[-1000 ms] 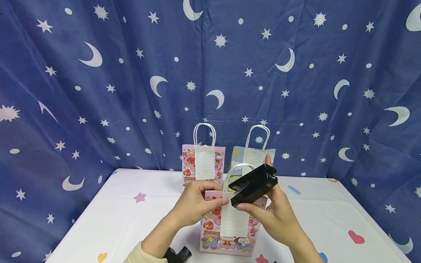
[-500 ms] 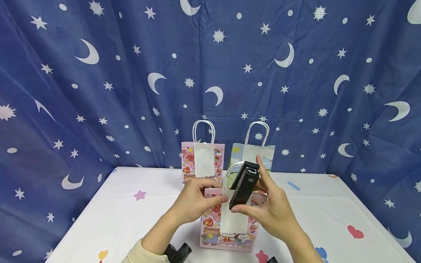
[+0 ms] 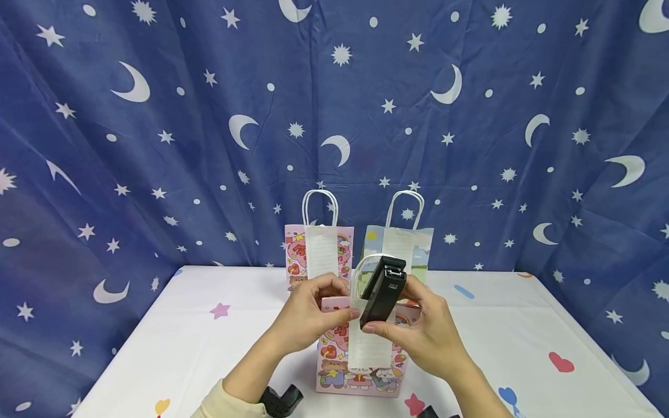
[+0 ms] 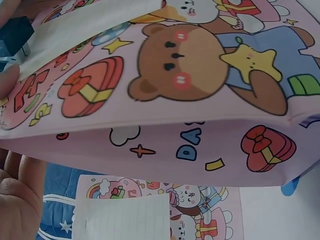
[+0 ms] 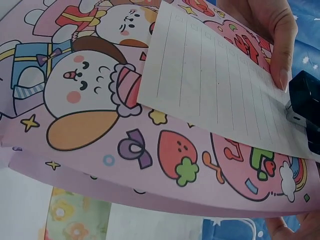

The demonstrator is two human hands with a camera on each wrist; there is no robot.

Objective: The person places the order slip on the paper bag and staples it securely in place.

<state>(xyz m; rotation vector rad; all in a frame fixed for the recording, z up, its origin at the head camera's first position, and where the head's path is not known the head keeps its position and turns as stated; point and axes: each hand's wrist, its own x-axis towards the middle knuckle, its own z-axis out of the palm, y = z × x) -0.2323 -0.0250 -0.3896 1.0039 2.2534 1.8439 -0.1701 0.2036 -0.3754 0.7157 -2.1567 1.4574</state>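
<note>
My left hand (image 3: 313,316) pinches the top edge of a pink cartoon gift bag (image 3: 334,363), its thumb at the upper corner of a lined paper slip (image 3: 368,348) on the bag's front. A black stapler (image 3: 384,296) is held in my right hand (image 3: 431,334), thumb on its near side. It stands steeply at the bag's top edge, in front of the white handle. In the right wrist view, the slip (image 5: 210,80) runs to the stapler's nose (image 5: 305,95), where the jaws overlap its top edge. The left wrist view shows the bag's bear print (image 4: 185,65).
Behind stand another pink bag (image 3: 345,261) and a landscape-print bag (image 3: 424,247), each with a lined slip and white handles. The white table (image 3: 219,342) carries coloured shapes. A blue moon-and-star curtain (image 3: 292,116) hangs at the back.
The stapler has turned from slanting to the right to nearly upright, its nose staying at the slip. My right index finger has come down behind it. The left hand keeps its hold.
</note>
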